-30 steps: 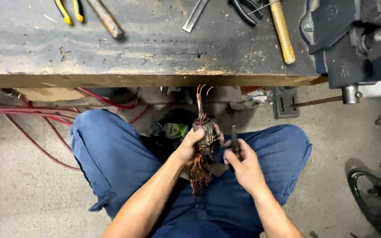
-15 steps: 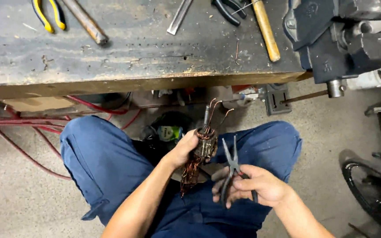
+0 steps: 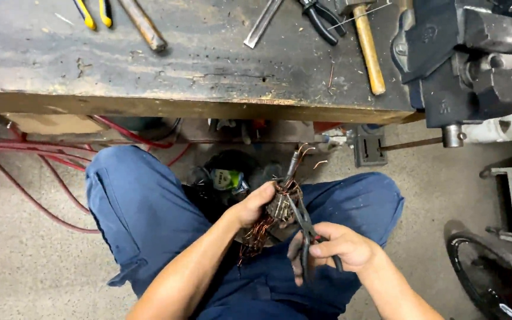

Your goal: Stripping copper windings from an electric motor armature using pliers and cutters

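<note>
Gripping a tangled bundle of copper wire (image 3: 268, 220) at the centre of the frame, a seated person in blue work trousers (image 3: 143, 207) brings a pair of pliers (image 3: 304, 228) back against it; half a second ago the tool was held off to the lower right, clear of the wire, and its nose now meets the top of the bundle, which suggests the picking at the strands resumes. The left hand (image 3: 255, 204) reaches in from the lower left, forearm angled up, its fingers wrapped tight round the bundle above the lap, with loose ends trailing below and a few stiff leads sticking up. The right hand (image 3: 342, 246) comes from the lower right, wrist bent inward, its fingers closed round the dark handles, which stand slightly apart. Across the top of the frame runs the worn tabletop (image 3: 208, 71), carrying a wooden-handled hammer (image 3: 367, 47) and, at the upper right, a heavy bench vise (image 3: 463, 59). Red cables (image 3: 37, 178) snake over the concrete floor at left.
</note>
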